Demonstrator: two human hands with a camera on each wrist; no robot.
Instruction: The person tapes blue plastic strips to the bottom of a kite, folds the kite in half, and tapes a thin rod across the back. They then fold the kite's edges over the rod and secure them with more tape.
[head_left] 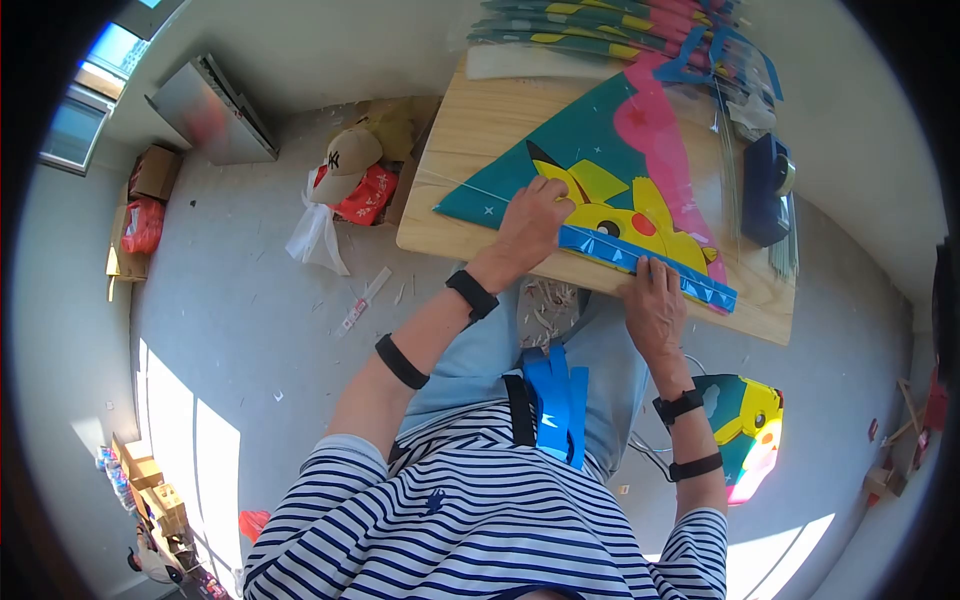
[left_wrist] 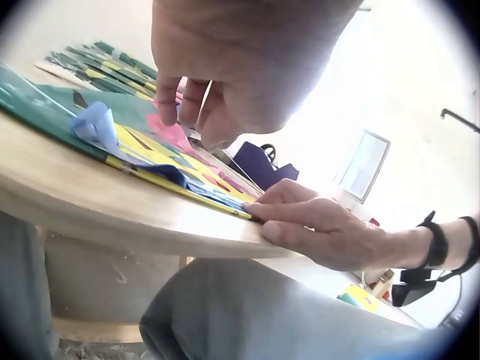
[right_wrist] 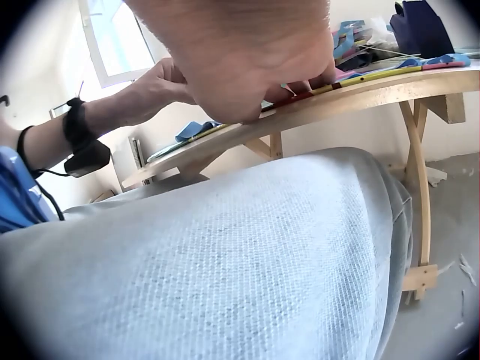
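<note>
A triangular green, pink and yellow sheet [head_left: 590,135] with a cartoon face lies on the wooden table. Along its near edge runs a shiny blue strip [head_left: 610,246], whose left end curls up [left_wrist: 95,124] in the left wrist view. My left hand [head_left: 528,228], fingers bent, is over the sheet by the strip's left end; whether it pinches anything is hidden. My right hand [head_left: 657,312] presses its fingertips on the strip near the table's front edge, thumb low at the edge [left_wrist: 322,225] in the left wrist view.
Stacked folded sheets [head_left: 560,30] lie at the table's back. A dark blue tape dispenser [head_left: 765,190] and thin rods [head_left: 785,250] are at the right side. Blue strips [head_left: 553,405] rest on the lap. Another printed sheet [head_left: 745,425] is low at the right. A cap [head_left: 350,160] sits left of the table.
</note>
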